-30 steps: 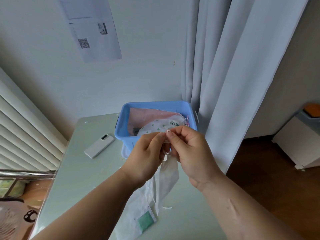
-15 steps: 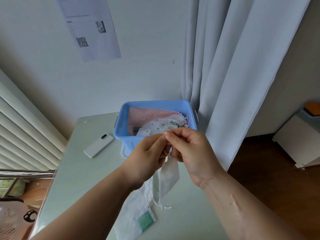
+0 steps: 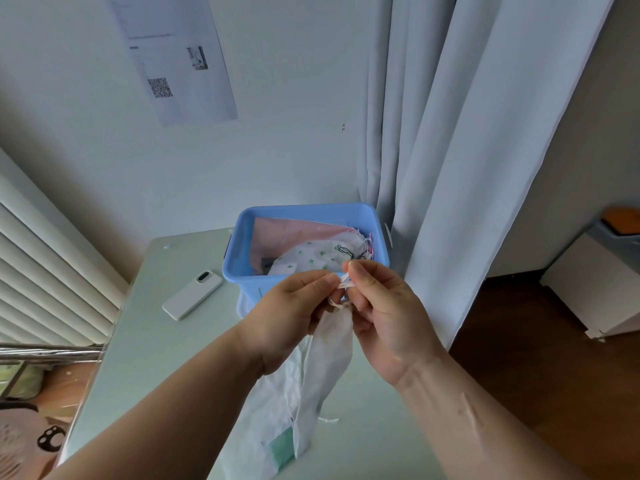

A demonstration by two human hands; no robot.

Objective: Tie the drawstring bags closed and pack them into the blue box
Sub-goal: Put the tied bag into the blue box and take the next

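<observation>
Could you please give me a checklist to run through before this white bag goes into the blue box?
1. The drawstring pinched by left hand and right hand: ok.
2. Knot finished: cannot tell, fingers hide it.
3. Neck of the white bag gathered: ok.
4. Room in the blue box above the bags inside: ok.
5. The phone lies apart from the box: ok.

White phone (image 3: pixel 192 294) on table (image 3: pixel 152 341).
</observation>
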